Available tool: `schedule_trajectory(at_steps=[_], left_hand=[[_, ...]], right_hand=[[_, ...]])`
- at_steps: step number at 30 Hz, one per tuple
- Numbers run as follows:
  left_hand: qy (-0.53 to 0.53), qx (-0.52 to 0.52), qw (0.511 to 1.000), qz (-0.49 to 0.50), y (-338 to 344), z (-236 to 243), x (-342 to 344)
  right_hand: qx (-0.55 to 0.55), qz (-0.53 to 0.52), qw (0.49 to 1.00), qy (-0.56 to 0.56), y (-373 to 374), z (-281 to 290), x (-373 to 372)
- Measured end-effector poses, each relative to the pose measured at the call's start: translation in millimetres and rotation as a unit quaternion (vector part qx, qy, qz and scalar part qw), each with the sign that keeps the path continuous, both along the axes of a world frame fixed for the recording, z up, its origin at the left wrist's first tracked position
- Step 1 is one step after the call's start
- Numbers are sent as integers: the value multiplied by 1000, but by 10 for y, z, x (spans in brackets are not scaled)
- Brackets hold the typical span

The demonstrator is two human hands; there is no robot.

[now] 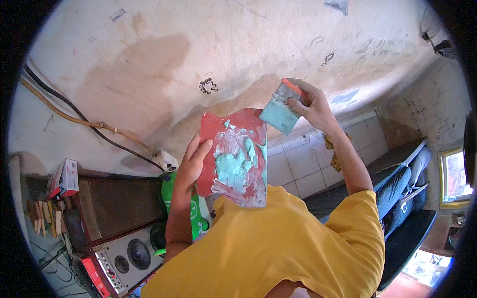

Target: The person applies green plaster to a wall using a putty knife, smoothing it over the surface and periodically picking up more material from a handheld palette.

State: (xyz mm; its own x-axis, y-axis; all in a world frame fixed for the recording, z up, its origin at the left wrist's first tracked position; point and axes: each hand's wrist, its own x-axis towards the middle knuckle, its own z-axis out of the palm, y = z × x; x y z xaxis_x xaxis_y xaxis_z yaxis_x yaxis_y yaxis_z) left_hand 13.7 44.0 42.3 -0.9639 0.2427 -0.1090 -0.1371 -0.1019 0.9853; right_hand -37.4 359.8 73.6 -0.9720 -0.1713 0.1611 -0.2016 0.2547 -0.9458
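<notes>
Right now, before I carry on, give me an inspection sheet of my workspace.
Surface: wall pale, with brownish patches and dark scribbles.
Things in use: red board bearing mint-green paste; scraper with the same colour on its blade.
Clutter: speaker unit and red-and-white box, both at left.
Hands: left hand grips the board's left edge; right hand holds the scraper by the board's upper right.
Cables: black cable and tan line along the wall, at left.
Surroundings: white tiles beyond the board; yellow-framed window at right.
</notes>
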Motion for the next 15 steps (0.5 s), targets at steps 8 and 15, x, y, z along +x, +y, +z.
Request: schedule_trajectory(at_steps=[8, 15], left_hand=[[-69, -4, 997, -19, -10, -117, -37], [-79, 23, 995, -60, 58, -144, -71]], right_hand=[[-4, 31, 999, -7, 45, -173, -74], [48, 31, 998, 0, 97, -386, 22]])
